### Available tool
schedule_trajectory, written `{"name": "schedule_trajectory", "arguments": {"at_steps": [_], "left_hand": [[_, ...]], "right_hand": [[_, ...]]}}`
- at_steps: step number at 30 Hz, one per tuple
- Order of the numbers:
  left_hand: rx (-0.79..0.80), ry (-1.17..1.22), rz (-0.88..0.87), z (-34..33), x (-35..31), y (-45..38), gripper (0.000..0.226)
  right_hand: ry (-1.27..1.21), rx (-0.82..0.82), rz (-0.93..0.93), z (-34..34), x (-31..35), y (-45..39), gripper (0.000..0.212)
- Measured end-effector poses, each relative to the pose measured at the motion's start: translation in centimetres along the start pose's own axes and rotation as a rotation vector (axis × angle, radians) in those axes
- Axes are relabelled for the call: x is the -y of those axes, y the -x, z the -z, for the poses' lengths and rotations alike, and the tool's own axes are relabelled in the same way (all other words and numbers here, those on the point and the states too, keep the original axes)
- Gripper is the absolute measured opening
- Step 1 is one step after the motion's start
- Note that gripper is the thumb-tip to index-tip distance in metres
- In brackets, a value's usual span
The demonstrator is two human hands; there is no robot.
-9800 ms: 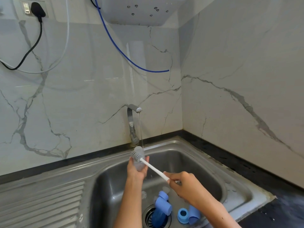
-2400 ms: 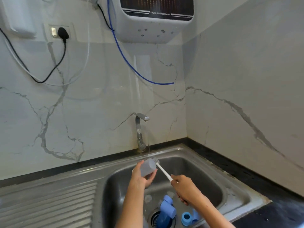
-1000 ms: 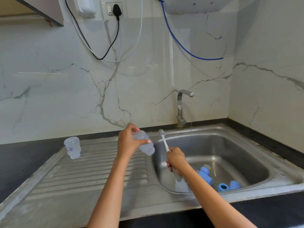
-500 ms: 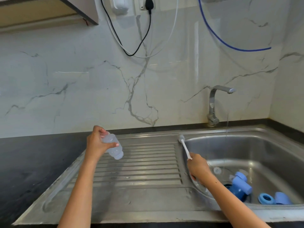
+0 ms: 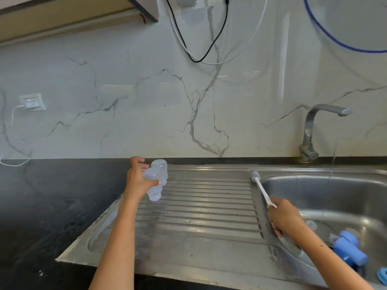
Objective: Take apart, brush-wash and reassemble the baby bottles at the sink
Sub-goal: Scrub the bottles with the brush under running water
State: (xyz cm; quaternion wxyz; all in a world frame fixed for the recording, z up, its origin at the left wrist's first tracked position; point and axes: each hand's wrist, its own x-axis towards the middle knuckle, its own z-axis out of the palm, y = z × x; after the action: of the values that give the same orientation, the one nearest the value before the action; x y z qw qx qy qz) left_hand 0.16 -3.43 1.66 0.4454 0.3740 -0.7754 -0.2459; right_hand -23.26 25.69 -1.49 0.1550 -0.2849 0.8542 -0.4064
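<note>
While the left hand (image 5: 139,181) grips a clear bottle body (image 5: 154,183), mouth tilted down over the ribbed drainboard (image 5: 201,208) beside another upturned bottle (image 5: 160,169), the right hand (image 5: 285,219) clutches the bottle brush (image 5: 260,187). Washing looks partway done: blue collars and caps (image 5: 348,251) wait in the sink basin (image 5: 335,197); reassembly remains. Most of the drainboard lies open toward its raised front rim.

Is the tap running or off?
Running: a thin stream falls from the tap spout into the sink.
</note>
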Motion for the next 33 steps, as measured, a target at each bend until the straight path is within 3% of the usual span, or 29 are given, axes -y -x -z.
{"name": "schedule_trajectory", "arguments": {"at_steps": [4, 9, 16, 25, 33], "left_hand": [[0.008, 0.016, 0.026, 0.0, 0.5, -0.4, 0.078], [0.014, 0.041, 0.046, 0.2, 1.0, 0.1, 0.069], [0.037, 0.058, 0.067, 0.5, 1.0, 0.2, 0.086], [0.036, 0.059, 0.101, 1.0, 1.1, 0.3, 0.086], [0.006, 0.095, 0.112, 1.0, 1.1, 0.4, 0.083]], "right_hand": [[-0.026, -0.004, 0.002, 0.1, 0.2, 0.3, 0.018], [-0.048, 0.009, -0.021, 0.1, 0.2, 0.2, 0.029], [-0.090, 0.009, -0.005, 0.3, 0.5, 0.5, 0.027], [-0.106, 0.014, 0.005, 0.4, 0.4, 0.7, 0.023], [-0.102, 0.003, -0.010, 0.4, 0.0, 0.3, 0.033]]}}
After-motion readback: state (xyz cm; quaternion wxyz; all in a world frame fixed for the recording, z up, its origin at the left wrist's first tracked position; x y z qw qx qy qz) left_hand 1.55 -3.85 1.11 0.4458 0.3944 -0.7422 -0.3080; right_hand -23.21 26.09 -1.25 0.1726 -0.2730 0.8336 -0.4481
